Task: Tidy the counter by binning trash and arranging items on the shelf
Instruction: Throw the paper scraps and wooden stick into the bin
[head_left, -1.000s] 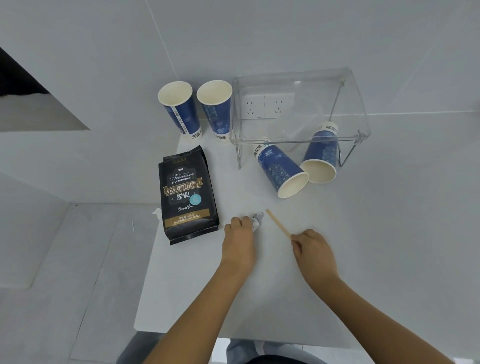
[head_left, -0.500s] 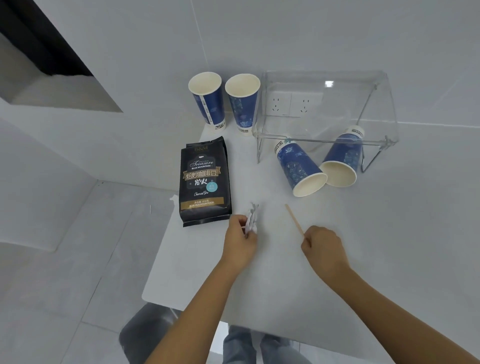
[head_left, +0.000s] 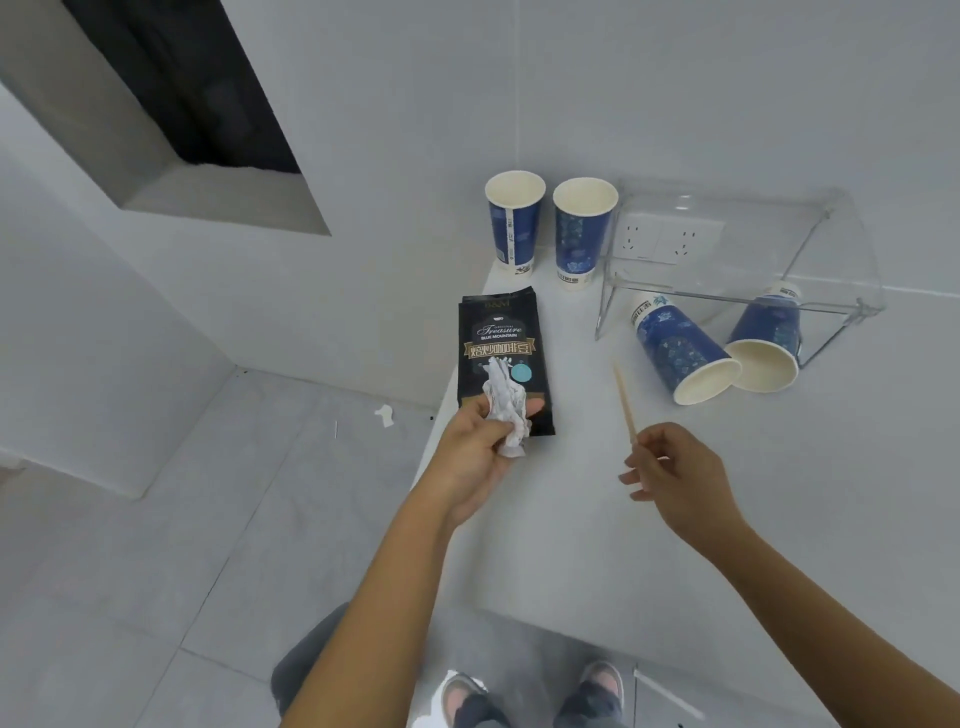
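My left hand (head_left: 475, 457) grips a crumpled white paper wad (head_left: 503, 405), held above the counter's left edge in front of a black coffee bag (head_left: 498, 343). A thin wooden stir stick (head_left: 625, 402) is pinched at its near end by my right hand (head_left: 675, 470), its far end pointing away. Two blue paper cups (head_left: 514, 223) (head_left: 582, 231) stand upright at the back. Two more blue cups (head_left: 680, 353) (head_left: 766, 338) lie tipped over under the clear acrylic shelf (head_left: 737, 306).
The white counter (head_left: 675, 561) ends at its left edge near the coffee bag, with grey floor tiles below. A scrap of white paper (head_left: 384, 415) lies on the floor. A wall socket (head_left: 665, 241) shows behind the shelf. My shoes (head_left: 530, 696) appear at the bottom.
My left hand lifted the paper wad off the counter and turned palm-up, moving left. My right hand raised the stick's near end. The view swung left and down toward the floor.
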